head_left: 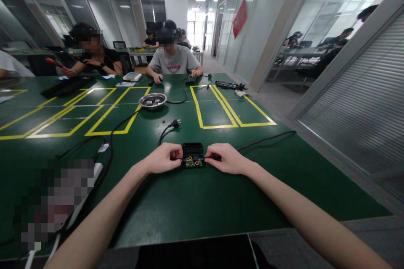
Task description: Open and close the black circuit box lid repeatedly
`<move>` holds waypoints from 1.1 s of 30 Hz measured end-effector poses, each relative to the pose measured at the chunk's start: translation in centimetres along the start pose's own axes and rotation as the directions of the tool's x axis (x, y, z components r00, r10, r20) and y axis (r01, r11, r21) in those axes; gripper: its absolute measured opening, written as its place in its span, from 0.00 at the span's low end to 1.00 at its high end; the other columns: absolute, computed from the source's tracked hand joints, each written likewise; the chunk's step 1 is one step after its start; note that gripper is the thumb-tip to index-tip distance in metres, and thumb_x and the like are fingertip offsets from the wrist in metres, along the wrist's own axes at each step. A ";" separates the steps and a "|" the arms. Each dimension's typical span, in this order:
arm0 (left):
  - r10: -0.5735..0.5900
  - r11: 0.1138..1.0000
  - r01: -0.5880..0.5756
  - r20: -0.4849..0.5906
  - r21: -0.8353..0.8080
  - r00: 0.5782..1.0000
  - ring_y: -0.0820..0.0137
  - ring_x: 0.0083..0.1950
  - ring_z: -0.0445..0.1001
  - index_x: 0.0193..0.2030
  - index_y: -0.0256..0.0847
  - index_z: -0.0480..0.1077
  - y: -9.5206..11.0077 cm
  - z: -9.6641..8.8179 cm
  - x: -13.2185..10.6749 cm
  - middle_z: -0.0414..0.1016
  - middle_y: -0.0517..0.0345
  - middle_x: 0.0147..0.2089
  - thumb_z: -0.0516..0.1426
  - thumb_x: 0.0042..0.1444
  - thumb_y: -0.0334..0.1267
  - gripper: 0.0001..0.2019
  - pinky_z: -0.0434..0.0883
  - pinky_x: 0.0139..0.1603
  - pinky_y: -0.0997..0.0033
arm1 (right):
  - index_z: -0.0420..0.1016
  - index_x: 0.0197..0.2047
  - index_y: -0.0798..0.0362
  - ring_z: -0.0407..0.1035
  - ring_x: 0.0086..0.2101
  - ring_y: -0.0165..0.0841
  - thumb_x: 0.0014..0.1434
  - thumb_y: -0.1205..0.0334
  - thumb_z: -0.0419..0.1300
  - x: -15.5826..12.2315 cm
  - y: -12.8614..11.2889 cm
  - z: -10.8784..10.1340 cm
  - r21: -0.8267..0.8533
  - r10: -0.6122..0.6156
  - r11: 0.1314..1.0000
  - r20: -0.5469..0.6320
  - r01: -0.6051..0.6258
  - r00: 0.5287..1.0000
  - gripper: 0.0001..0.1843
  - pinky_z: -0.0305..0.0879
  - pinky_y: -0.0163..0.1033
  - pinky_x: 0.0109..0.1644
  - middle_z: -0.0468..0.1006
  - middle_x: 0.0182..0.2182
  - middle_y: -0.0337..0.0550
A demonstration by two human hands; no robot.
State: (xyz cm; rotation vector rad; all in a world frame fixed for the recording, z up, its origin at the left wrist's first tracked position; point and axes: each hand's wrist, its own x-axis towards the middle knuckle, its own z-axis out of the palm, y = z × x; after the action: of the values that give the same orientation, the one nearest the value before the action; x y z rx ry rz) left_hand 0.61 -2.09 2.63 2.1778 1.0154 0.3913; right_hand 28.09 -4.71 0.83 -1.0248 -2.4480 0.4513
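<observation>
A small green circuit board (pixel 193 162) with coils lies on the green table (pixel 195 201), in front of a black plastic case half (pixel 192 148). My left hand (pixel 164 158) pinches the board's left end, fingers closed. My right hand (pixel 224 158) grips its right end, where a black cable (pixel 268 138) runs off to the right. Another black cable with a plug (pixel 174 124) leads away from the left side.
A metal bowl (pixel 152 100) with small parts sits further back between yellow floor-tape lines (pixel 202 113). A white power strip (pixel 91 176) and cables lie at left. People sit at the far edge with tools and black devices (pixel 230 85). The table's right edge drops to a walkway.
</observation>
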 end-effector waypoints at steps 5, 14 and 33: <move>-0.023 0.996 0.026 0.034 -0.088 0.999 0.73 0.28 0.66 0.28 0.38 0.67 0.2 0.0 0.0 0.69 0.63 0.25 0.58 0.50 0.36 0.04 0.63 0.29 0.76 | 0.73 0.35 0.53 0.70 0.32 0.32 0.62 0.69 0.62 0.0 0.5 -0.3 0.054 -0.065 0.997 0.029 0.063 0.998 0.03 0.63 0.35 0.37 0.76 0.33 0.41; -0.038 0.997 0.042 0.047 -0.070 0.998 0.74 0.26 0.64 0.25 0.39 0.65 0.0 0.1 0.0 0.67 0.64 0.23 0.58 0.51 0.38 0.08 0.59 0.27 0.77 | 0.75 0.34 0.53 0.71 0.33 0.32 0.66 0.67 0.59 0.1 0.3 -0.6 -0.016 -0.101 0.995 0.074 0.102 0.992 0.08 0.64 0.35 0.37 0.76 0.33 0.42; -0.079 0.995 0.081 0.039 -0.058 0.996 0.71 0.29 0.67 0.30 0.36 0.75 -0.7 -0.3 0.4 0.72 0.60 0.27 0.57 0.56 0.47 0.15 0.62 0.32 0.74 | 0.79 0.40 0.55 0.73 0.34 0.35 0.67 0.68 0.56 -0.3 -0.6 -0.6 -0.371 -0.206 0.895 0.153 0.250 0.966 0.09 0.64 0.38 0.37 0.80 0.36 0.47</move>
State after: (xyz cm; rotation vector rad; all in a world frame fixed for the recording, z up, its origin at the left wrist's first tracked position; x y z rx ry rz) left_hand 0.31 -1.33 2.39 2.0772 1.0540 0.3389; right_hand 28.23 -5.21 1.56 -0.8553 -2.7843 -0.0641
